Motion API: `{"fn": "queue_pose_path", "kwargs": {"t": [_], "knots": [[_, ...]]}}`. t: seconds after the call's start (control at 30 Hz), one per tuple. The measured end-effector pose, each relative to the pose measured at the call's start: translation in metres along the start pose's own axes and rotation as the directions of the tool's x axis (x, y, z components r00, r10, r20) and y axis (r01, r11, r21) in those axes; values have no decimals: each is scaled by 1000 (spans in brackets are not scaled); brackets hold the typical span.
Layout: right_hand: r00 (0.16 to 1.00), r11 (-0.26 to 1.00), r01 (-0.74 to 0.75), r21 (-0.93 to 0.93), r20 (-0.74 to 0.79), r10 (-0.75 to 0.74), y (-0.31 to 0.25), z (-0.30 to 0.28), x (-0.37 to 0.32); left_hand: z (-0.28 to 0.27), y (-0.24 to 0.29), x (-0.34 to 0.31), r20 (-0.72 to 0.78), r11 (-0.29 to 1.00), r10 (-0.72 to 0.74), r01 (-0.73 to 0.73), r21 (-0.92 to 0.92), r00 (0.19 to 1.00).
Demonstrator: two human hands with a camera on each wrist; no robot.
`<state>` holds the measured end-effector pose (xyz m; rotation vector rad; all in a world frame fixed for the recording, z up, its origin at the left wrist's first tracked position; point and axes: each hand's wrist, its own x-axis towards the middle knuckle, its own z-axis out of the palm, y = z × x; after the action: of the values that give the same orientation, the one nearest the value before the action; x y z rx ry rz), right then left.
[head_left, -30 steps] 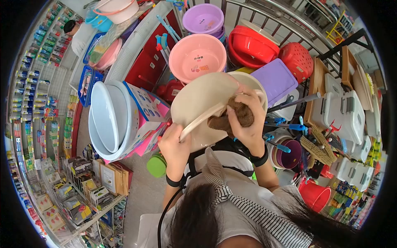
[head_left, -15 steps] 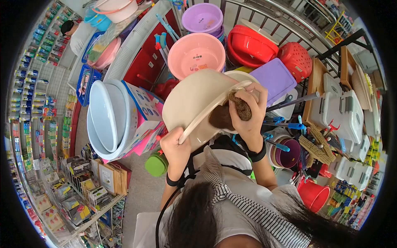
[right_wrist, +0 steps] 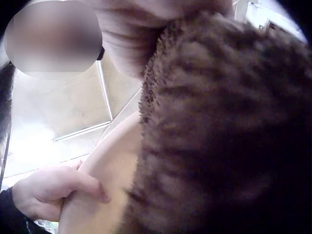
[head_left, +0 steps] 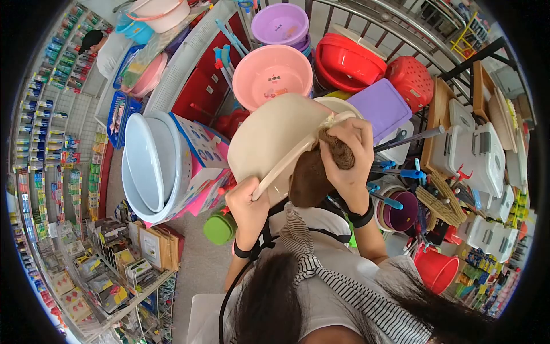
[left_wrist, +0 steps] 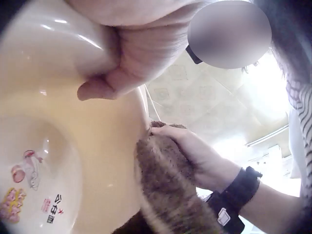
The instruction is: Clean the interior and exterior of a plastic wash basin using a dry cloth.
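A beige plastic basin point(head_left: 269, 140) is tilted up in front of the person's body. The left hand point(head_left: 247, 207) grips its rim at the lower left; in the left wrist view the left thumb point(left_wrist: 97, 89) lies against the basin's inner wall, above a printed cartoon and lettering. Bunched in the right hand point(head_left: 356, 166) is a fuzzy brown cloth point(head_left: 309, 180), held at the rim's right part with a loose end hanging down. That cloth point(right_wrist: 219, 117) fills much of the right wrist view and hides most of the right fingers.
Pink point(head_left: 272, 77), purple point(head_left: 279, 26) and red point(head_left: 349, 63) basins stand ahead, with a purple lid point(head_left: 379, 112) beside them. Pale blue basins point(head_left: 150, 163) are stacked at left. Blue-ended poles point(head_left: 412, 174) stick out close to the right hand.
The right hand has shifted slightly right along the rim with the cloth, whose loose end now hangs larger and lower. The basin has tipped a little, while the left hand keeps its grip.
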<state>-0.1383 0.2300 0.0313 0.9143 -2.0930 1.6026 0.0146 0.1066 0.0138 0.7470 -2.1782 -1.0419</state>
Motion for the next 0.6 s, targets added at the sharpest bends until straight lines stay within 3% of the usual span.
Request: {"fn": "queue_pose_path", "kwargs": {"t": [0.07, 0.1, 0.2, 0.3, 0.33, 0.4, 0.47, 0.5, 0.6], "knots": [[978, 986, 164, -34, 137, -158, -7, -4, 3, 2, 1, 2, -14, 999, 31, -31, 11, 999], [980, 993, 84, 83, 175, -97, -13, 2, -9, 3, 2, 3, -15, 999, 32, -32, 8, 999], [934, 970, 147, 193, 296, -200, -29, 14, -28, 4, 4, 5, -13, 997, 70, -71, -7, 997], [929, 972, 130, 196, 318, -189, -29, 11, -23, 2, 3, 4, -9, 998, 20, -20, -55, 1000], [934, 984, 53, 168, 340, -108, -27, 7, -20, 0, 3, 4, -4, 998, 11, -11, -58, 1000], [975, 987, 12, 161, 218, -48, -13, 5, -15, -2, 2, 2, 0, 998, 4, -4, -61, 1000], [987, 991, 113, -76, 126, -103, -3, -9, 5, -5, -1, -2, -25, 999, 29, -29, -22, 999], [994, 998, -23, 60, 105, 16, -1, -10, 6, -5, -1, -2, -29, 999, 25, -26, -25, 999], [990, 998, 42, 49, 132, -48, 2, -8, 4, -6, -4, -4, -48, 998, 58, -59, -29, 997]]}}
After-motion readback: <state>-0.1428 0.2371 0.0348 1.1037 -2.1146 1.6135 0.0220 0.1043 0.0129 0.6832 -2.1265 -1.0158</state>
